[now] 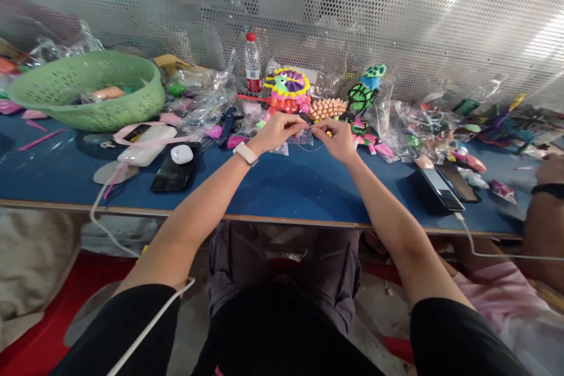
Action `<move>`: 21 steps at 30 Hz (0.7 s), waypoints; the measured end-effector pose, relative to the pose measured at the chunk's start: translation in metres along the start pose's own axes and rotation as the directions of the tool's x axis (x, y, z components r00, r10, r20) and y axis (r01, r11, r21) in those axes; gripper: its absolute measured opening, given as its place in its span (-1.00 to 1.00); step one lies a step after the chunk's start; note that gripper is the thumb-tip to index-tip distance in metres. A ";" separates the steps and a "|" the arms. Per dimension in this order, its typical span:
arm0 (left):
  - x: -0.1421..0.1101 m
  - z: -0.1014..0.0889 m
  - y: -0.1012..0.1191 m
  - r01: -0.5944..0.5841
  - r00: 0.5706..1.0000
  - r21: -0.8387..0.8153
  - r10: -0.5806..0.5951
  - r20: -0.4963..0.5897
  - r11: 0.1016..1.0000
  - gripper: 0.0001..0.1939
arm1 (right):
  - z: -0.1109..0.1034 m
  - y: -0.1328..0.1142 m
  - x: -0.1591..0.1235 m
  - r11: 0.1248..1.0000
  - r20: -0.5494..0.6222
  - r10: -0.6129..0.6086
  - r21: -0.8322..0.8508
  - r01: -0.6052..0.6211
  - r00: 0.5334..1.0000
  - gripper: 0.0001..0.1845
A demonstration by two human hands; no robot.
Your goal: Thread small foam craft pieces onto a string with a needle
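Note:
My left hand [277,131] and my right hand [337,138] meet above the middle of the blue table, fingertips pinched close together. Between them runs a thin pale wire or thread [309,150], which droops in a loop below the fingers. Both hands are closed on it; the bit right at the fingertips is too small to make out. Just behind stand colourful clay figures: a yellow-rimmed purple and red one [288,85], a tan spiky one [327,109] and a green and black one [362,97]. Small plastic bags lie under and behind my hands.
At left stands a green basket [154,91], with a white power bank [152,144] and a black phone [170,175] carrying a white earbud case [182,154]. A red-capped bottle [252,64] stands behind. A black box-like device [436,191] sits right, near another person's arm [549,205].

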State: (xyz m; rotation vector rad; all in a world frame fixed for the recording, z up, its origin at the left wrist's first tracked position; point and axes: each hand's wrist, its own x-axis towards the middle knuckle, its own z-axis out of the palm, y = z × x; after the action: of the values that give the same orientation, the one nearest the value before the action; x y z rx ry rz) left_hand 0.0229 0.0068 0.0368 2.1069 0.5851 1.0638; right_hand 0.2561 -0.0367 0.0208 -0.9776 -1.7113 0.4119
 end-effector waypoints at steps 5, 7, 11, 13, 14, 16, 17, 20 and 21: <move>0.000 0.003 -0.001 0.164 0.986 -0.257 -0.152 0.068 0.952 -0.52 | 0.000 0.002 0.001 0.998 0.029 0.018 0.057 -0.020 0.999 -0.59; -0.001 0.001 0.000 0.201 0.979 -0.303 -0.182 0.089 0.932 -0.54 | 0.002 0.002 0.001 0.995 0.056 0.027 0.092 -0.032 0.998 -0.53; -0.001 -0.006 0.000 0.164 0.986 -0.224 -0.152 0.070 0.961 -0.58 | 0.005 0.000 0.002 0.985 0.093 0.036 0.166 -0.051 0.995 -0.41; -0.001 -0.007 -0.002 0.142 0.989 -0.187 -0.133 0.057 0.972 -0.59 | 0.005 -0.001 0.003 0.980 0.111 0.048 0.188 -0.069 0.993 -0.39; -0.001 -0.006 -0.003 0.145 0.989 -0.194 -0.135 0.062 0.970 -0.58 | 0.004 -0.001 0.004 0.976 0.119 0.054 0.202 -0.077 0.991 -0.38; -0.002 -0.002 -0.004 0.168 0.984 -0.258 -0.147 0.097 0.951 -0.55 | 0.005 -0.001 0.004 0.965 0.127 0.059 0.246 -0.089 0.990 -0.37; -0.003 0.001 -0.005 0.178 0.982 -0.307 -0.149 0.115 0.935 -0.53 | 0.005 0.000 0.003 0.958 0.131 0.060 0.271 -0.094 0.990 -0.36; -0.005 0.010 -0.004 0.197 0.979 -0.443 -0.147 0.145 0.875 -0.48 | 0.006 0.002 0.003 0.934 0.139 0.068 0.338 -0.112 0.988 -0.32; -0.006 0.012 -0.003 0.199 0.978 -0.469 -0.148 0.144 0.860 -0.48 | 0.006 0.003 0.002 0.928 0.143 0.071 0.354 -0.118 0.987 -0.30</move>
State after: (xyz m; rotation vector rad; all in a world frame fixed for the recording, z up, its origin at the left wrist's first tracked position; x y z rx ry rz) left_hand 0.0289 0.0004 0.0260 1.6256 0.3988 0.8819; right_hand 0.2514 -0.0320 0.0180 -0.7764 -1.6281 0.8386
